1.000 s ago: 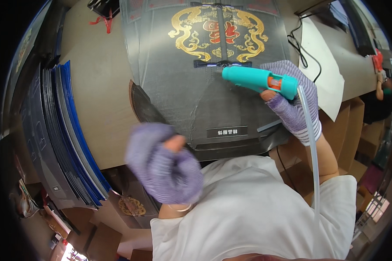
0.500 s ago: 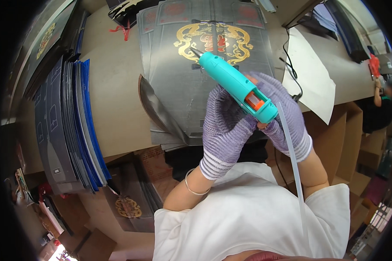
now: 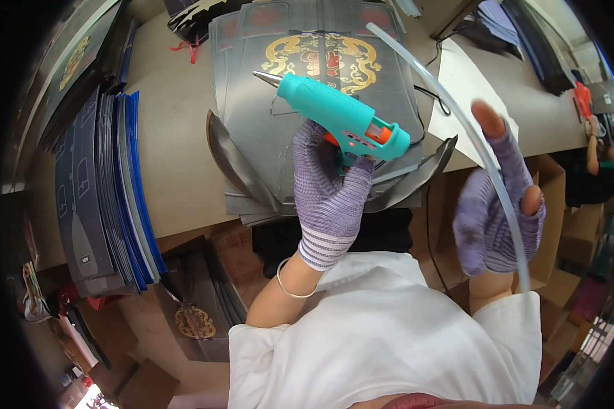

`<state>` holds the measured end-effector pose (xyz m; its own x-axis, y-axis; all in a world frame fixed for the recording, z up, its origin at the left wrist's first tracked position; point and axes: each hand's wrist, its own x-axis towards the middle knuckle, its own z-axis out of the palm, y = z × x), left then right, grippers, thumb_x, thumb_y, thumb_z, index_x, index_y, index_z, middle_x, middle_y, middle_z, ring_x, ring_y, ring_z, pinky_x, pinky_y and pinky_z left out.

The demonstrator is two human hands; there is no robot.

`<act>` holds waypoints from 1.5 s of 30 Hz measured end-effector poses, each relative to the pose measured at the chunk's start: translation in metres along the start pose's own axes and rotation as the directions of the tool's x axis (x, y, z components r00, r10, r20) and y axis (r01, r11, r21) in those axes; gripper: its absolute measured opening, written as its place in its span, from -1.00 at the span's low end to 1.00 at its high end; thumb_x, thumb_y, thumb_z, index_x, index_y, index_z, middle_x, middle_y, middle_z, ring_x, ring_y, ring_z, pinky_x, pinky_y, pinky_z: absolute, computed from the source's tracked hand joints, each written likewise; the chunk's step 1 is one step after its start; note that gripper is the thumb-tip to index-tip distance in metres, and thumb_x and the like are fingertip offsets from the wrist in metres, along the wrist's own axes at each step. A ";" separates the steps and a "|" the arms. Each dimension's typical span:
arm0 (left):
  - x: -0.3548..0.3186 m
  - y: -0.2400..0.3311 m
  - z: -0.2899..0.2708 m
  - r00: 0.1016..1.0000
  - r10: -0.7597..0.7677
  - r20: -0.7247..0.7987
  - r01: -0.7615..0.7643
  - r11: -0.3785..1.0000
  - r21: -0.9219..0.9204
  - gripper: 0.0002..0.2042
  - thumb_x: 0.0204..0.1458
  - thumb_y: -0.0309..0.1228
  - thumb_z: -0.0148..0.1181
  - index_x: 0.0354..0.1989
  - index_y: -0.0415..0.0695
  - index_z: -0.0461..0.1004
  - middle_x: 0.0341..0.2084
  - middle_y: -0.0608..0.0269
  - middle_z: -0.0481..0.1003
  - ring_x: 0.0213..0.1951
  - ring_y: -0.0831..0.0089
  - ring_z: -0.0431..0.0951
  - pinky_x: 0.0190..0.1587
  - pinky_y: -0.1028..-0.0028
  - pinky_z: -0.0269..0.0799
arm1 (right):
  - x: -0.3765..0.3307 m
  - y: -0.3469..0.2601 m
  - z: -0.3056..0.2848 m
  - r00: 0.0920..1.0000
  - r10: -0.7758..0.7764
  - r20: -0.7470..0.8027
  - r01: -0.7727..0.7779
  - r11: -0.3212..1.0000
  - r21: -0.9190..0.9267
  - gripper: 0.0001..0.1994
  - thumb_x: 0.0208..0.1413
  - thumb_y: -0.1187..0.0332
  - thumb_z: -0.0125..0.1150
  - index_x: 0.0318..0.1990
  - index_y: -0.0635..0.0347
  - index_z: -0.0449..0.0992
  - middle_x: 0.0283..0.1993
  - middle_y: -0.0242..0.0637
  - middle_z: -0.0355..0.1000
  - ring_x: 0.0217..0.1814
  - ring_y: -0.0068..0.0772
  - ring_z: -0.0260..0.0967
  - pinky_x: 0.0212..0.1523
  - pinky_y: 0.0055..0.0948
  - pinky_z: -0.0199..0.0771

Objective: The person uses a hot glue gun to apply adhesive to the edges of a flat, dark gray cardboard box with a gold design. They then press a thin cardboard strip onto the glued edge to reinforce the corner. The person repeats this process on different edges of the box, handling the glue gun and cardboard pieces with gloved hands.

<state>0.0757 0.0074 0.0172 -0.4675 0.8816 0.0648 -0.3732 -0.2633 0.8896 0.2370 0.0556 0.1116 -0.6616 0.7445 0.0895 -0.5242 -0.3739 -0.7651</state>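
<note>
At frame centre the gloved left hand [image 3: 331, 198] wraps its fingers around the turquoise plastic glue gun [image 3: 338, 119], best held nozzle-down over the dark printed cardboard sheet [image 3: 252, 129], while the right hand [image 3: 498, 204], fingers spread, loosely touches the translucent glue stick [image 3: 450, 109].

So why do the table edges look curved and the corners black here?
Head view: the fisheye lens bends straight lines near the rim, so the table edge bows, and its round image leaves the corners black. Light is even and soft. The glue gun in the left hand is sharp; the right hand looks slightly soft.
</note>
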 end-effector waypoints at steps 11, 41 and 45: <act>0.018 0.004 -0.019 0.987 -0.119 0.104 0.145 0.948 -0.285 -0.59 0.17 -0.36 0.10 0.16 -0.20 0.23 -0.18 0.16 0.46 -0.20 0.40 0.54 -0.07 0.35 0.51 | 0.052 -0.052 -0.060 0.999 -0.036 -0.030 -0.011 0.440 -0.898 -0.36 0.16 0.48 -0.04 0.42 0.17 -0.04 -0.37 -0.17 0.47 -0.70 -0.69 0.25 -0.70 -0.73 0.26; 0.016 0.012 -0.025 0.985 -0.171 0.001 0.166 0.957 -0.239 -0.79 0.12 -0.43 0.14 -0.12 -0.16 0.30 -0.41 0.15 0.45 -0.43 0.30 0.51 -0.37 0.32 0.52 | 0.184 -0.044 -0.185 0.919 -0.167 0.356 0.211 -0.554 -0.805 -0.79 0.12 0.24 0.11 -0.21 0.13 0.57 -0.32 -0.07 0.53 -0.27 0.03 0.49 -0.24 -0.20 0.50; 0.023 0.015 -0.019 0.985 -0.164 -0.055 0.151 0.970 -0.189 -0.81 0.13 -0.48 0.11 -0.12 -0.18 0.30 -0.40 0.12 0.46 -0.47 0.31 0.52 -0.38 0.32 0.53 | 0.190 -0.036 -0.196 0.929 -0.270 0.253 0.046 -0.593 -0.804 -0.77 0.12 0.22 0.09 -0.20 0.12 0.56 -0.33 -0.07 0.53 -0.26 0.05 0.49 -0.23 -0.16 0.50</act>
<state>0.0443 0.0162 0.0230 -0.4437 0.8897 -0.1073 -0.5844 -0.1965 0.7873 0.2354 0.3186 0.0316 -0.6086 0.6527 0.4512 0.7113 0.7008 -0.0544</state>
